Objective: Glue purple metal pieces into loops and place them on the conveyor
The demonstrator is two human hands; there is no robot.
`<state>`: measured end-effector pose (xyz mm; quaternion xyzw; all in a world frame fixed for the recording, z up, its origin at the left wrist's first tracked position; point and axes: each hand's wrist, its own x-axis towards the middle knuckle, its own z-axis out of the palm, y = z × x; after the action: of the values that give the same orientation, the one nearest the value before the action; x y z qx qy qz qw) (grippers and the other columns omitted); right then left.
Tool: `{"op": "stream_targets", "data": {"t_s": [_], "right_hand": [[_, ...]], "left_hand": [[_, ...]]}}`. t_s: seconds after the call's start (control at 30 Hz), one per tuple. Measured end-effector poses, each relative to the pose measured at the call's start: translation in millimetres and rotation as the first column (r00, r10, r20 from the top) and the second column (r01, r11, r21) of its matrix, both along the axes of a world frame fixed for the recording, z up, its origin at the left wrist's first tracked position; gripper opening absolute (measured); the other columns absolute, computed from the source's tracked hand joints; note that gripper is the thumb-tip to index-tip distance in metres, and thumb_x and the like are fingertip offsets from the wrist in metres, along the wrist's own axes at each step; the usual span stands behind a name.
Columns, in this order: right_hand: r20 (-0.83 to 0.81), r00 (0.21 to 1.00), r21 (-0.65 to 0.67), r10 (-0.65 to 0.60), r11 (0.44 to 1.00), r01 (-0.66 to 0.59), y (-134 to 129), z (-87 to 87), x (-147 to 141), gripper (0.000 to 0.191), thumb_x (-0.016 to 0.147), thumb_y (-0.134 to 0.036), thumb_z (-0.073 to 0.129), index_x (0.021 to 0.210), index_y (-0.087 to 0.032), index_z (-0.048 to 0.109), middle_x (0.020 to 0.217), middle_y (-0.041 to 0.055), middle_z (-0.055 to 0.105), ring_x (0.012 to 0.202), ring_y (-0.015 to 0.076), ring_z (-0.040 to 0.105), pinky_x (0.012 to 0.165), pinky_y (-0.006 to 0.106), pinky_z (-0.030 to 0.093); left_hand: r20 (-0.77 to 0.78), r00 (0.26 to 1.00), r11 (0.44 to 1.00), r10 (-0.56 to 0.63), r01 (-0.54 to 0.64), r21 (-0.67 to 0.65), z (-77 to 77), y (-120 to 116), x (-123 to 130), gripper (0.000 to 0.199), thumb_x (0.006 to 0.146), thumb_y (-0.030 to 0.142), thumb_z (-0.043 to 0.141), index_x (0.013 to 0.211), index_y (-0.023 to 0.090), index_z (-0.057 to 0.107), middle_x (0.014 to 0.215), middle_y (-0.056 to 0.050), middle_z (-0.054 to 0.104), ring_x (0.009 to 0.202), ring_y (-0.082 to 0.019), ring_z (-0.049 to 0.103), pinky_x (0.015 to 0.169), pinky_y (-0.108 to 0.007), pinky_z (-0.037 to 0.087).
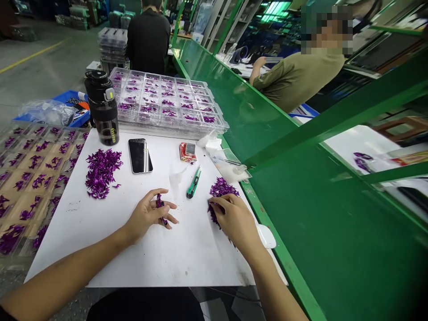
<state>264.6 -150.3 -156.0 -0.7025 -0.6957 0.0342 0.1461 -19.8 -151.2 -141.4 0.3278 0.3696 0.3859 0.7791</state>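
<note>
My left hand [149, 215] is curled, its fingers closed on a small bunch of glossy purple foil strips [160, 203]. My right hand [234, 220] lies well apart from it, over a loose heap of glossy purple foil strips [221, 189]. Its fingertips [214, 203] are at the heap's edge; I cannot tell whether they are clamped on strips or only resting there.

Both hands are on a white-topped table [76, 232]. Between them and slightly ahead lies a green-handled utility knife [194, 183]. Left of my left hand is a larger heap of purple strips [102, 171]; ahead of that hand, a black smartphone [140, 156] lies flat. A small red packet [187, 151] sits ahead of my right hand, and a white rounded object [266, 236] sits just beside it.

Farther ahead of my left hand stand a black water bottle [102, 107] and stacked clear plastic compartment trays [163, 100] holding purple strips. Beyond a green panel [267, 133], off to my right, sits a person in an olive shirt [297, 76].
</note>
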Motion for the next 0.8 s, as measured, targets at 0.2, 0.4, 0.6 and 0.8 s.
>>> {"op": "stream_targets", "data": {"t_s": [0.2, 0.4, 0.6, 0.8], "right_hand": [[-0.124, 0.992, 0.101, 0.015, 0.995, -0.003, -5.8, 21.3, -11.4, 0.015, 0.087, -0.03, 0.058, 0.091, -0.021, 0.069, 0.082, 0.0049, 0.073, 0.072, 0.0212, 0.069, 0.07, 0.033, 0.056], [-0.438, 0.844, 0.292, 0.31, 0.937, -0.193, -3.7, 52.8, -75.1, 0.011, 0.095, -0.028, 0.063, 0.105, -0.022, 0.067, 0.086, 0.0001, 0.078, 0.073, 0.016, 0.076, 0.072, 0.026, 0.063], [-0.309, 0.784, 0.522, 0.538, 0.785, -0.334, 14.2, 44.7, -126.6, 0.011, 0.1, -0.017, 0.063, 0.099, -0.022, 0.073, 0.094, 0.0023, 0.08, 0.073, 0.014, 0.076, 0.063, 0.021, 0.061], [-0.276, 0.786, 0.629, 0.554, 0.722, -0.288, 6.4, 22.9, -137.4, 0.023, 0.095, -0.005, 0.068, 0.109, -0.023, 0.071, 0.088, -0.0005, 0.078, 0.071, 0.0125, 0.075, 0.071, 0.022, 0.063]], "left_hand": [[-0.015, 0.995, 0.995, 0.094, -0.095, -0.022, 2.7, -1.9, 1.7, 0.069, 0.083, 0.036, 0.085, 0.139, 0.024, 0.049, 0.089, 0.003, 0.063, 0.073, -0.022, 0.077, 0.062, -0.037, 0.066], [-0.057, 0.981, 0.982, 0.186, -0.186, 0.006, 0.9, -4.7, 3.3, 0.059, 0.077, 0.038, 0.091, 0.119, 0.021, 0.054, 0.091, 0.002, 0.066, 0.066, -0.022, 0.078, 0.052, -0.031, 0.064], [0.045, 0.954, 0.955, 0.297, -0.295, -0.038, 3.1, -4.6, 2.6, 0.05, 0.091, 0.057, 0.074, 0.122, 0.02, 0.061, 0.085, -0.004, 0.074, 0.074, -0.022, 0.078, 0.062, -0.035, 0.068], [0.019, 0.922, 0.919, 0.388, -0.385, -0.08, 0.0, -2.2, 0.5, 0.042, 0.09, 0.049, 0.077, 0.118, 0.02, 0.069, 0.076, 0.001, 0.068, 0.07, -0.016, 0.07, 0.062, -0.032, 0.068]]}}
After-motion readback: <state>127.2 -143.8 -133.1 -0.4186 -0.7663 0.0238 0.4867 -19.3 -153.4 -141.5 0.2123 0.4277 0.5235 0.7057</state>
